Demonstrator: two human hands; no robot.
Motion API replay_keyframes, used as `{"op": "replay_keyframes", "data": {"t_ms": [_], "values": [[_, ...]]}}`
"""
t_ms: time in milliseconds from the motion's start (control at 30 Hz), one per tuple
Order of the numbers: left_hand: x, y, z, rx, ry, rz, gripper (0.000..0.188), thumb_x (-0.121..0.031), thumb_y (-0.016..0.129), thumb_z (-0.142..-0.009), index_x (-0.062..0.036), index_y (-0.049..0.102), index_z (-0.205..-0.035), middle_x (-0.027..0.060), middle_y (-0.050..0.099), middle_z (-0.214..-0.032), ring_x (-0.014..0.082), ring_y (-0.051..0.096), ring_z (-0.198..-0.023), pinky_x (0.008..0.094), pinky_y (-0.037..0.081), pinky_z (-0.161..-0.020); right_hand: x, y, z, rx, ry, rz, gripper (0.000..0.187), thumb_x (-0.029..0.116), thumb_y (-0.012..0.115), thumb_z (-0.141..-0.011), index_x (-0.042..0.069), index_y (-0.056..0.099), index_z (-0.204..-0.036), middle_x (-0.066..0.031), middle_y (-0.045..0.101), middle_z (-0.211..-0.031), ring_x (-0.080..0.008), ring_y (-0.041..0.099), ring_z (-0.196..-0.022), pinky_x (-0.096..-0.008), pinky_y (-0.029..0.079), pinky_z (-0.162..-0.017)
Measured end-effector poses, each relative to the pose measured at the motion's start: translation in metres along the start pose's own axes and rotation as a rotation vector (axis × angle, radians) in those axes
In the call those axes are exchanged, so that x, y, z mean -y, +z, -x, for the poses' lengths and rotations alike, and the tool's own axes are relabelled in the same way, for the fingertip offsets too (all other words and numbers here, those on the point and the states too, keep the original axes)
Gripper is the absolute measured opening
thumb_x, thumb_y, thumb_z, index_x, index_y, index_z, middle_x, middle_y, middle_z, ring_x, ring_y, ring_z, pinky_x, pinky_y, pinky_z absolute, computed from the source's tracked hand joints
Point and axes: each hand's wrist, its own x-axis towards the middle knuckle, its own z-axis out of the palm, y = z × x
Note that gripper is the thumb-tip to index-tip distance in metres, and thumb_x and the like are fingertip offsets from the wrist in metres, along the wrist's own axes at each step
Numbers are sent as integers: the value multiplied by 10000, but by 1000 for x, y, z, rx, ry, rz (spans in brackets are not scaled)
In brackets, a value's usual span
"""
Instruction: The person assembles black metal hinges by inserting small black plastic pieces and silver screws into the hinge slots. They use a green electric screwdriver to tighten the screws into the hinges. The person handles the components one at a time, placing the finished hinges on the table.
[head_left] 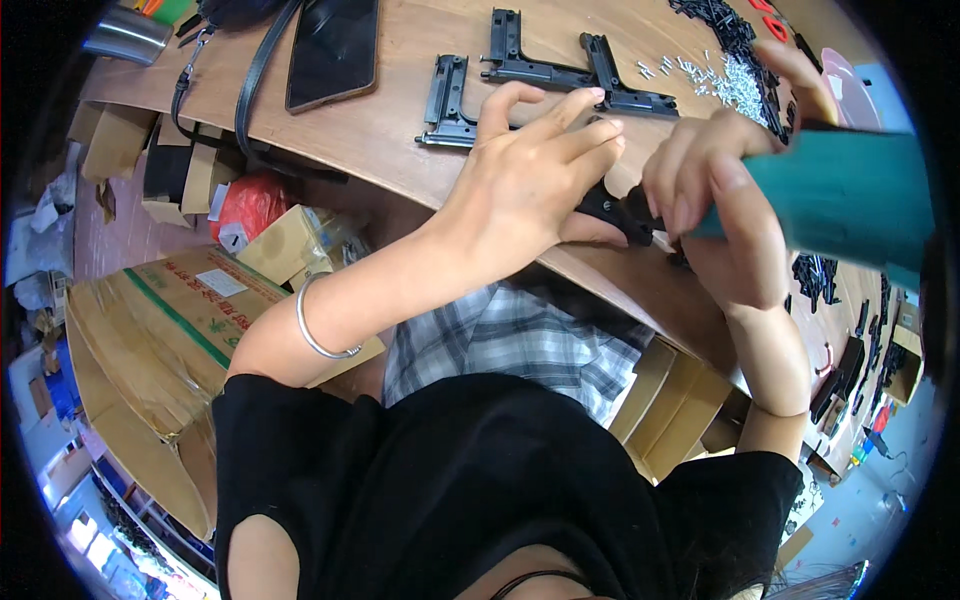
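My left hand (540, 165) presses a black plastic part (603, 207) onto the wooden table near its front edge, with the thumb on the near side and the fingers over the top. Closed around a teal power screwdriver (850, 195) is my right hand (725, 185); the tool lies nearly level. Its dark front end (637, 207) meets the held part, and the exact contact is hidden by my fingers. Just beyond my left hand lie black L-shaped frame pieces: one (447, 105) at the left, another (510, 50) behind it, and a third (615, 85) beside that.
Loose silver screws (735, 85) are heaped at the back right, beside a pile of small black parts (725, 25). A phone (333, 50) and a black strap (262, 85) lie at the back left. Cardboard boxes (165, 310) stand below the table on the left.
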Motion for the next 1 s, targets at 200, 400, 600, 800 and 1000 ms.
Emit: {"op": "replay_keyframes", "data": {"t_ms": [200, 400, 600, 800, 1000], "values": [[-15, -2, -13, 65, -21, -20, 558, -460, 747, -569, -69, 628, -949, 54, 583, -1047, 271, 445, -1184, 430, 222, -935, 14, -19, 5, -118, -5, -258, 517, 133, 474, -827, 93, 307, -1315, -27, 401, -548, -130, 388, -462, -274, 360, -492], [-17, 3, -40, 125, 1, -26, 358, -411, 675, -715, -121, 615, -916, 30, 536, -1102, 202, 479, -1107, 434, 237, -906, 30, -51, 8, -196, -3, -142, 463, 107, 457, -841, 85, 307, -1278, -59, 421, -555, -158, 419, -502, -302, 392, -536], [37, 46, -121, 3, -291, 12, 162, -257, 646, -693, -96, 662, -691, 103, 657, -802, 276, 603, -842, 444, 358, -774, 24, -53, 7, -320, -106, -39, 373, 106, 448, -833, 65, 343, -1189, -59, 392, -598, -157, 410, -541, -303, 373, -573], [61, 74, -130, 115, -247, -151, 222, -327, 674, -655, -118, 666, -727, 110, 647, -833, 289, 563, -896, 458, 304, -820, 22, -56, 3, -327, -225, 204, 374, 98, 451, -836, 18, 328, -1180, -81, 408, -619, -176, 425, -566, -331, 391, -589], [47, 52, -113, -95, -69, 67, 99, -234, 652, -756, -140, 677, -773, 29, 649, -768, 203, 589, -814, 396, 263, -825, 1, -71, -17, -232, -434, 94, 239, 34, 447, -883, -59, 401, -1099, -112, 456, -672, -191, 461, -595, -346, 420, -597]]}}
